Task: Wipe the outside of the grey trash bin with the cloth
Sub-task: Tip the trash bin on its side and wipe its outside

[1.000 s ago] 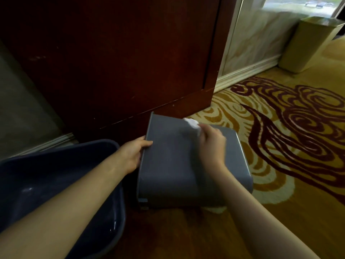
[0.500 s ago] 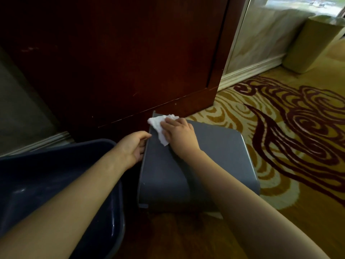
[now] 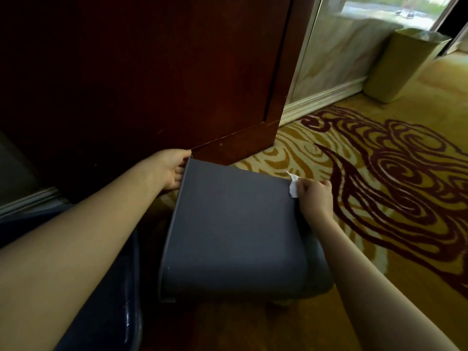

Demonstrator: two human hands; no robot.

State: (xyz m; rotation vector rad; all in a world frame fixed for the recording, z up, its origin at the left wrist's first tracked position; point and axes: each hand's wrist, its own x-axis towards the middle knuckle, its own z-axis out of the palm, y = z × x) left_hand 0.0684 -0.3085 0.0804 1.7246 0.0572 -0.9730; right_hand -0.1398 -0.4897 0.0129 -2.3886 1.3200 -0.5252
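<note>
The grey trash bin (image 3: pixel 235 229) lies tipped on the carpet in the middle of the head view, one broad flat side facing up. My left hand (image 3: pixel 173 171) grips the bin's far left corner. My right hand (image 3: pixel 316 198) is at the bin's far right edge and holds a small crumpled white cloth (image 3: pixel 293 188) pressed against that edge. Only a little of the cloth shows past my fingers.
A dark blue plastic tub (image 3: pixel 119 300) sits just left of the bin, under my left forearm. A dark wooden door panel (image 3: pixel 152 72) stands right behind the bin. A beige bin (image 3: pixel 402 67) stands at the far right by the marble wall. Patterned carpet (image 3: pixel 379 173) spreads to the right.
My right hand has swept the cloth from the bin's far left corner to its far right edge. My left hand has slid up to the far left corner, and the bin has tilted.
</note>
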